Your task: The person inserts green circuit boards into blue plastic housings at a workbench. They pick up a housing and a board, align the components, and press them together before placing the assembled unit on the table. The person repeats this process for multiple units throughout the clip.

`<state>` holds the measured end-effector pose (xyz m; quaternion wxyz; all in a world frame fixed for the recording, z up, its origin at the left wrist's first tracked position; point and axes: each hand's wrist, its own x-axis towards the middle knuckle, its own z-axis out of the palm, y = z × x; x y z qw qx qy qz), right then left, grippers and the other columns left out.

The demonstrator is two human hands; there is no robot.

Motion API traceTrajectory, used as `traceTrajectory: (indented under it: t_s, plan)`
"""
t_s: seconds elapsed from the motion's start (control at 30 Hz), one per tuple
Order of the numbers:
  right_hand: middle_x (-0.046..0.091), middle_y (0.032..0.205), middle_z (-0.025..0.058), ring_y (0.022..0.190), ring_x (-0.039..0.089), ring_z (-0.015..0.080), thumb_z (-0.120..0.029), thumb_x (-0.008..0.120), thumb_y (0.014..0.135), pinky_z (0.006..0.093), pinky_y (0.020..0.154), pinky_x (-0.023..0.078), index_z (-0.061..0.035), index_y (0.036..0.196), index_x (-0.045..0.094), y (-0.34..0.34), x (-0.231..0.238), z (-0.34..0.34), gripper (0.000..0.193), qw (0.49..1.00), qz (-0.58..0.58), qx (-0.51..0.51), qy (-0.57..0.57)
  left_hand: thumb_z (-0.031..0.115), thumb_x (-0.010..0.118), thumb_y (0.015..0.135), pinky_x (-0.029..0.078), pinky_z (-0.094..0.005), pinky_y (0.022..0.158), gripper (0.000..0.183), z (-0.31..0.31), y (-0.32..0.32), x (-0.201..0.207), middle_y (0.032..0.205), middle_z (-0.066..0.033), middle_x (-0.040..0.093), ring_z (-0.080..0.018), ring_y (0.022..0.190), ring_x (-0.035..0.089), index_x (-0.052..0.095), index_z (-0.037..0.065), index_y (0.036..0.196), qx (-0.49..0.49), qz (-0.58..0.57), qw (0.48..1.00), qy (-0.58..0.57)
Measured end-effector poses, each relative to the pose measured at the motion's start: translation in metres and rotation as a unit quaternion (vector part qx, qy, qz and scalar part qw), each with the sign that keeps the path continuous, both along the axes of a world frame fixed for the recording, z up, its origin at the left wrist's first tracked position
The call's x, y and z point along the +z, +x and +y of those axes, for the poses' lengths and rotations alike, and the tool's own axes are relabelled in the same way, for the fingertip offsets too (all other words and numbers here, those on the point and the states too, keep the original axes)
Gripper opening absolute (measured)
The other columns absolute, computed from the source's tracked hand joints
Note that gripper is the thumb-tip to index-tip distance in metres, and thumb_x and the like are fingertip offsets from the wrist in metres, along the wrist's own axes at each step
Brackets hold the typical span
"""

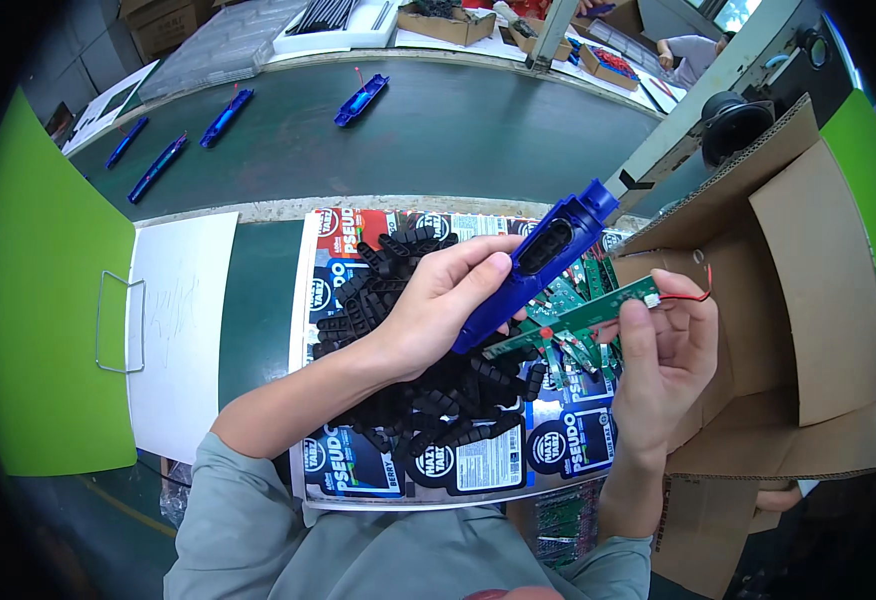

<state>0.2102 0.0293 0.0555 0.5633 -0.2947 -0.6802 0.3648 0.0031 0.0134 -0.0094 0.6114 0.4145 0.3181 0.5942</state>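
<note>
Blue casing point(535, 286) in the left grip point(448, 297), green circuit board point(598, 312) in the right grip point(663, 360), above the right half of the worktop point(570, 442).
The left clasps the casing beside its black insert point(544, 247); the right pinches the board near its wired end. A light pinch on the board's edges, with the red-and-black wires point(696, 297) kept slack, should handle it best. Below, black plastic pieces point(438, 405) heap toward the worktop's left edge, loose boards point(563, 297) toward its right; a cardboard box point(823, 290) stands beyond that.

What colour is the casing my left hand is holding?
The casing is blue; it shows best in the head view.
</note>
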Motion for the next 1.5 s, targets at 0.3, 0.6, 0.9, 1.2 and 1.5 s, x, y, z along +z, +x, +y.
traceTrajectory:
  t_s: [0.3, 0.6, 0.9, 1.2, 1.5]
  plan:
    - [0.073, 0.099, 0.0143, 0.086, 0.072, 0.0145, 0.01, 0.065, 0.097, 0.0239, 0.073, 0.056, 0.0064, 0.129, 0.057, -0.02, -0.017, 0.004, 0.033, 0.999, -0.025, 0.025, 0.04, 0.029, 0.052, 0.111, 0.058, -0.0302, 0.079, 0.044, -0.001, 0.004, -0.002, 0.113, -0.0095, 0.071, -0.0132, 0.094, 0.069, 0.055, 0.001, 0.144, 0.006, 0.022, 0.999, 0.031]
    - [0.073, 0.1, 0.0144, 0.086, 0.073, 0.0139, 0.008, 0.065, 0.098, 0.0235, 0.074, 0.056, 0.0064, 0.129, 0.058, -0.022, -0.015, 0.006, 0.032, 0.998, -0.029, 0.047, 0.022, 0.03, 0.052, 0.111, 0.059, -0.0301, 0.079, 0.044, 0.0, 0.003, -0.001, 0.112, -0.0101, 0.072, -0.0147, 0.095, 0.07, 0.055, 0.0, 0.143, 0.008, 0.024, 0.999, 0.036]
    - [0.063, 0.097, 0.0076, 0.076, 0.056, 0.0104, 0.001, 0.076, 0.089, 0.0261, 0.068, 0.046, 0.0008, 0.119, 0.07, -0.023, -0.014, 0.016, 0.031, 0.979, -0.156, -0.072, 0.107, 0.029, 0.053, 0.11, 0.058, -0.0289, 0.077, 0.043, -0.004, 0.007, 0.0, 0.111, -0.0092, 0.071, -0.014, 0.092, 0.07, 0.057, 0.0, 0.142, -0.018, -0.003, 1.0, 0.008]
    - [0.051, 0.099, 0.0053, 0.076, 0.049, 0.0123, 0.003, 0.081, 0.081, 0.0286, 0.071, 0.043, -0.0007, 0.128, 0.06, -0.031, -0.038, 0.024, 0.051, 0.967, -0.135, -0.155, 0.15, 0.02, 0.059, 0.107, 0.057, -0.0271, 0.074, 0.04, -0.008, 0.011, -0.001, 0.108, -0.0061, 0.07, -0.011, 0.091, 0.068, 0.057, 0.0, 0.141, -0.008, 0.053, 0.998, 0.019]
    - [0.066, 0.101, 0.0034, 0.083, 0.06, 0.006, -0.002, 0.076, 0.089, 0.0221, 0.068, 0.043, 0.0029, 0.13, 0.055, -0.035, -0.035, 0.026, 0.046, 0.996, -0.028, -0.052, -0.073, 0.014, 0.06, 0.106, 0.056, -0.0249, 0.071, 0.041, -0.01, 0.013, -0.003, 0.11, -0.0062, 0.068, -0.0108, 0.088, 0.068, 0.055, -0.001, 0.143, 0.002, 0.082, 0.996, 0.025]
